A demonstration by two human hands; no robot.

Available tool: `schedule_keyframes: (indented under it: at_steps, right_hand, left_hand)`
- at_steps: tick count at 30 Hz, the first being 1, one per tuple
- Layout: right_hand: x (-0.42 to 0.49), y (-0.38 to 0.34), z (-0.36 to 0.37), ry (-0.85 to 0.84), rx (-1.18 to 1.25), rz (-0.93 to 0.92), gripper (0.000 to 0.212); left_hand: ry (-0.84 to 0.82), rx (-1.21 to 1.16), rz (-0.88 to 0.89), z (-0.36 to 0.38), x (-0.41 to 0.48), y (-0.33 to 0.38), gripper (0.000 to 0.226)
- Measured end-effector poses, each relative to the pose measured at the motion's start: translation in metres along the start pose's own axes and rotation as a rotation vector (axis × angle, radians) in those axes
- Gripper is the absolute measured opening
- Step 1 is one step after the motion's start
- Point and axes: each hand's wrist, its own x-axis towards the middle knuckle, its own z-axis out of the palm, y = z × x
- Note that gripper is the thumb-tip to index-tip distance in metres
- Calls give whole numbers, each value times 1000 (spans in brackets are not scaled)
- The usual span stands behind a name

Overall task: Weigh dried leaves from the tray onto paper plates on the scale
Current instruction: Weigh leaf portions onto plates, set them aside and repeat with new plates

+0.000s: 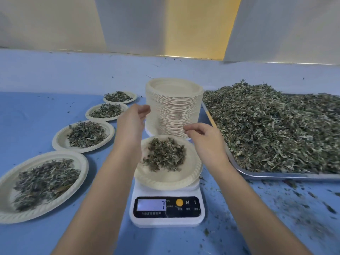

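A paper plate [165, 179] holding a small heap of dried leaves [164, 156] sits on the white digital scale [166, 212], whose display shows 7. My left hand [133, 119] hovers over the plate's far left side, its loosely curled fingers close to the tall stack of empty paper plates [173, 107]. My right hand [205, 138] hangs over the plate's far right rim with fingers loosely curled; I see nothing held in either hand. On the right, a metal tray [276, 174] carries a big pile of dried leaves [272, 126].
Several filled paper plates run in a row along the left, from the nearest [39, 184] to the farthest [120, 97]. Leaf crumbs litter the blue table [294, 208] in front of the tray. A pale wall closes off the back.
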Motion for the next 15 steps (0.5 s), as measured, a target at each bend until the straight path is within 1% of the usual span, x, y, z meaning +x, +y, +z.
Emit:
schedule_keyframes:
  at_steps: [2,4,10,15]
  right_hand:
    - [-1,6,-2,27,21,42,23]
    - [-3,12,-2,45,41,81,23]
    - [-8,19,3,85,165,221,27]
    - [-9,20,7,93,191,234,29]
  left_hand:
    - [74,94,0,-16,6,-6,27]
    - [97,138,-31,-30,11,-14,31]
    - [25,140,-138,-43,18,-39,39]
    - [16,92,-158,-38,16,-46,38]
